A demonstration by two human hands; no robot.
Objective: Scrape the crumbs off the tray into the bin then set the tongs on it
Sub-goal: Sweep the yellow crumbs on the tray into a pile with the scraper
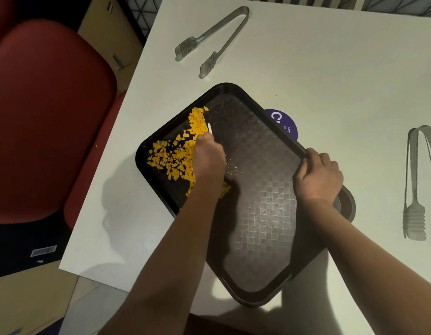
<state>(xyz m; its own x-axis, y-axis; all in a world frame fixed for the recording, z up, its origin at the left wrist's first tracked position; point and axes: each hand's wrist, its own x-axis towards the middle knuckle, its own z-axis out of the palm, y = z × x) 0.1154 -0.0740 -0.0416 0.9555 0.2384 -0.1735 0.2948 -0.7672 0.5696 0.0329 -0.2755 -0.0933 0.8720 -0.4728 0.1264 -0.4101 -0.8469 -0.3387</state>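
A dark brown tray (262, 228) lies diagonally on the white table. Yellow crumbs (176, 153) are heaped in its left corner. My left hand (208, 158) grips a thin white scraper (209, 128) whose edge stands against the crumb heap. My right hand (318, 176) grips the tray's right rim. One pair of metal tongs (212, 42) lies on the table beyond the tray. A second pair of tongs (417, 182) lies at the right edge. No bin is visible.
A purple round sticker (285, 123) shows from under the tray's far rim. A dark round object (347, 204) sits under the tray's right side. A red chair (52, 117) stands left of the table edge (101, 165).
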